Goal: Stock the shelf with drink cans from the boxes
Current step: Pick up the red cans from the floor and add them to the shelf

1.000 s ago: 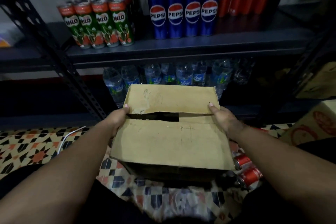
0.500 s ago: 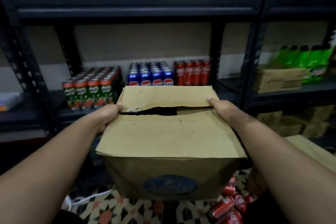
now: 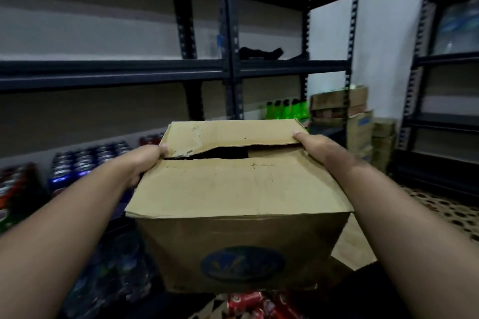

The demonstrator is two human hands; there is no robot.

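Before shelf (image 3: pixel 155 72) | both hands hold box (image 3: pixel 233 189) upright, level

I see the box (image 3: pixel 238 189), plain brown cardboard with a blue oval logo on its near face, held level between my hands. Its top flaps are folded shut with a dark gap between them, the far flap torn near my left hand. Red cans (image 3: pixel 248 303) lie on their sides below the box. The shelf (image 3: pixel 108 71) beyond my hands is dark metal, with blurred cans (image 3: pixel 88 160) left of my left hand.
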